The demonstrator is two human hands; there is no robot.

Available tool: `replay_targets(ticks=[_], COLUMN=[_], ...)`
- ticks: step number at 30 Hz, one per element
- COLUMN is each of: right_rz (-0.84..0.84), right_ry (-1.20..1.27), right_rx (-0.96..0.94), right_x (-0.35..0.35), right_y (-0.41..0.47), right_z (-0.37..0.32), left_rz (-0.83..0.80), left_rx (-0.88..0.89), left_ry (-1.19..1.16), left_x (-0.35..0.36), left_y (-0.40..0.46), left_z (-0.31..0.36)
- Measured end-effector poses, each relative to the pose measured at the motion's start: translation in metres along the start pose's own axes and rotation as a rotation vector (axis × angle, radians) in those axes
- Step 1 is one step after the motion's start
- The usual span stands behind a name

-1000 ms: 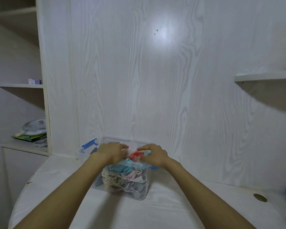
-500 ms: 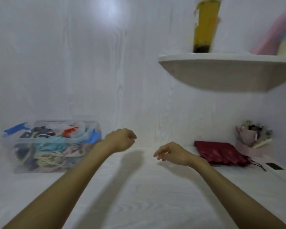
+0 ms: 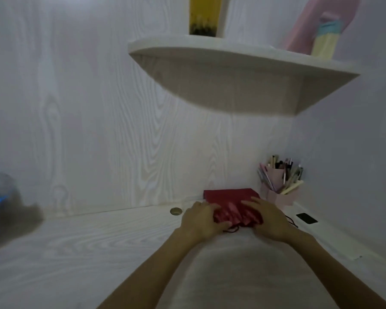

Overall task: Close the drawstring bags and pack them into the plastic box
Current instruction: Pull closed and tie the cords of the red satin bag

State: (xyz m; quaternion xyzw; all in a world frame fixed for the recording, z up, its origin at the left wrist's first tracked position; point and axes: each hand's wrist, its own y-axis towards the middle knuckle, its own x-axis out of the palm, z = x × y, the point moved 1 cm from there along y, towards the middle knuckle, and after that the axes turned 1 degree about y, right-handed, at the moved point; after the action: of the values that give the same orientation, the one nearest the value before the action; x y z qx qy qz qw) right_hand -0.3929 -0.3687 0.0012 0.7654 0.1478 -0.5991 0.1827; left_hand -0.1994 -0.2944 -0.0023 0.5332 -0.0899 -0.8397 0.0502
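A dark red drawstring bag [image 3: 230,200] lies on the white desk [image 3: 98,253] near the back right corner. My left hand [image 3: 201,218] grips its left side, the fingers curled over the gathered cloth. Fingers spread, my right hand [image 3: 269,219] presses on its right side. A dark cord [image 3: 291,221] trails out to the right of that hand. The clear plastic box [image 3: 0,204] with a blue clip is blurred at the far left edge, well away from both hands.
A pink pen holder [image 3: 279,186] full of pens stands just behind the bag in the corner. A rounded wall shelf [image 3: 232,70] hangs above, bearing a yellow container [image 3: 204,15] and a pink object [image 3: 316,25]. A round cable hole [image 3: 176,211] and a small black item [image 3: 306,218] sit on the desk.
The view swung right, away from the plastic box. Both hands left the box, crossed the desk and now hold the red drawstring bag.
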Motion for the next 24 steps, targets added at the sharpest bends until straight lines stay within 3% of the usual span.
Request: replay_targets(ticks=[2, 5, 9, 12, 18, 24], right_rz=[-0.049, 0.106, 0.334, 0.354, 0.541, 0.479], right_ry=[-0.052, -0.066, 0.009, 0.037, 0.256, 0.482], right_rx=[-0.049, -0.086, -0.022, -0.068, -0.176, -0.264], right_x=[-0.002, -0.008, -0.025, -0.043, -0.092, -0.099], right_y=[0.005, 0.014, 0.023, 0.030, 0.030, 0.021], right_z=[0.000, 0.000, -0.006, -0.023, -0.099, -0.191], left_rz=[0.004, 0.134, 0.300, 0.370, 0.365, 0.249], left_rx=[0.022, 0.013, -0.058, -0.108, -0.110, -0.206], left_ry=[0.079, 0.131, -0.026, -0.140, -0.226, -0.179], left_x=[0.012, 0.017, -0.011, -0.053, -0.158, -0.241], left_y=[0.013, 0.026, 0.034, 0.036, 0.003, -0.065], left_z=[0.011, 0.016, 0.007, -0.007, -0.034, -0.069])
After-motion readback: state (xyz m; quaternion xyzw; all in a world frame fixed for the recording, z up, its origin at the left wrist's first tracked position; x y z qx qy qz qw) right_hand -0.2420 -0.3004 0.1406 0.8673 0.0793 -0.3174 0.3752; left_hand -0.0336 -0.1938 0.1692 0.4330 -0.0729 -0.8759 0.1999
